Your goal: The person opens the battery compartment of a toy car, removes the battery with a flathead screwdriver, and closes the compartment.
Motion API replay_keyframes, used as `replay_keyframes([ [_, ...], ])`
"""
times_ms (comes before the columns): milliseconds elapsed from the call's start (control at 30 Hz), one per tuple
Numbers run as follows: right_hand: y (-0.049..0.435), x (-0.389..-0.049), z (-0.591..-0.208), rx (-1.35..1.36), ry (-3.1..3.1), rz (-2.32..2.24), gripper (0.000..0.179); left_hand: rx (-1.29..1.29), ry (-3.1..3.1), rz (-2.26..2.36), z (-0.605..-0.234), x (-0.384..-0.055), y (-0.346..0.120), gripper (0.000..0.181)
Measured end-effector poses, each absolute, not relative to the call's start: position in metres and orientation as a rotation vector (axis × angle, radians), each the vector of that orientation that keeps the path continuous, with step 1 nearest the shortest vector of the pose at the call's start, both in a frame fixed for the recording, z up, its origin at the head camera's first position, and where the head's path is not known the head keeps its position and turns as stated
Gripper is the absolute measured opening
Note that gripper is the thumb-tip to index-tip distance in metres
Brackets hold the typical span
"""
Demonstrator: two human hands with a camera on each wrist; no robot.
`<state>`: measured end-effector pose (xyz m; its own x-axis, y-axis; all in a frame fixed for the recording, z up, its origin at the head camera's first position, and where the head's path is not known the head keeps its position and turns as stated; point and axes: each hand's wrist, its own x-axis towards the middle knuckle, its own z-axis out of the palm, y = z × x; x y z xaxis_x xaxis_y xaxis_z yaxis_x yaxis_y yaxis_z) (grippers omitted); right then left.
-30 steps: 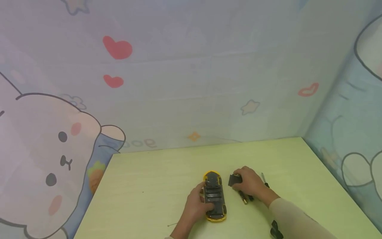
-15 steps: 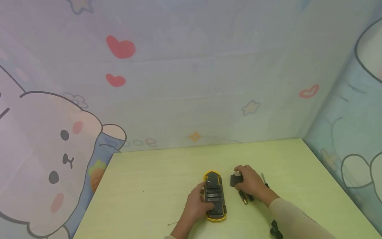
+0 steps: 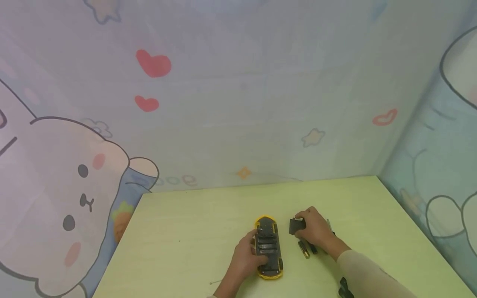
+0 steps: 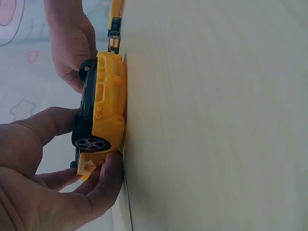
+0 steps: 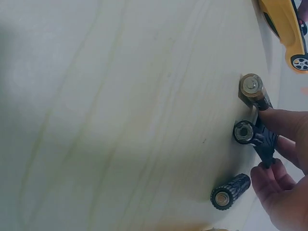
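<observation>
A yellow toy car point(image 3: 273, 267) lies upside down, its black underside facing up with several slots across the middle. My left hand point(image 3: 242, 258) grips it, thumb on the underside and fingers along the side; the left wrist view shows the fingers under the yellow body point(image 4: 109, 91). Right of the car, my right hand point(image 3: 316, 227) pinches a small flat black plastic cover point(image 3: 296, 226) by its right edge. Close below that hand lie several batteries, among them a gold-and-black battery point(image 3: 304, 249); the right wrist view shows another dark battery point(image 5: 230, 191) apart from them.
A screwdriver point(image 3: 330, 226) lies partly hidden behind the right wrist. Near the right sleeve sits a black object point(image 3: 344, 287). A thin pin-like piece point(image 3: 215, 282) lies left of the left wrist. The pale table point(image 3: 186, 231) meets a cartoon-print cloth backdrop point(image 3: 238, 103).
The black cover and my right hand have shifted slightly to the right, and the fingers have changed their place on the cover. My left hand and the car stay put.
</observation>
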<state>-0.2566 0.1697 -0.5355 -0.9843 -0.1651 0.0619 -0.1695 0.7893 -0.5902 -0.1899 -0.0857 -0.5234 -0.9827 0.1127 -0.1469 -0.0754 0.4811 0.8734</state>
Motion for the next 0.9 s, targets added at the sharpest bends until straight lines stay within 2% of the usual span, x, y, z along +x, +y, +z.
replay_keyframes([
  [267, 0.174, -0.255, -0.535, 0.290, -2.949, 0.938, 0.041, 0.026, 2.523, 1.524, -0.525, -0.188, -0.083, 0.090],
  [533, 0.178, -0.255, -0.525, 0.378, -2.874, 0.884, 0.021, 0.028, 2.524, 1.521, -0.524, -0.189, -0.083, 0.090],
  [900, 0.173, -0.247, -0.506, 0.426, -2.768, 1.146, 0.019, 0.059, 2.515, 1.542, -0.523, -0.190, -0.087, 0.091],
])
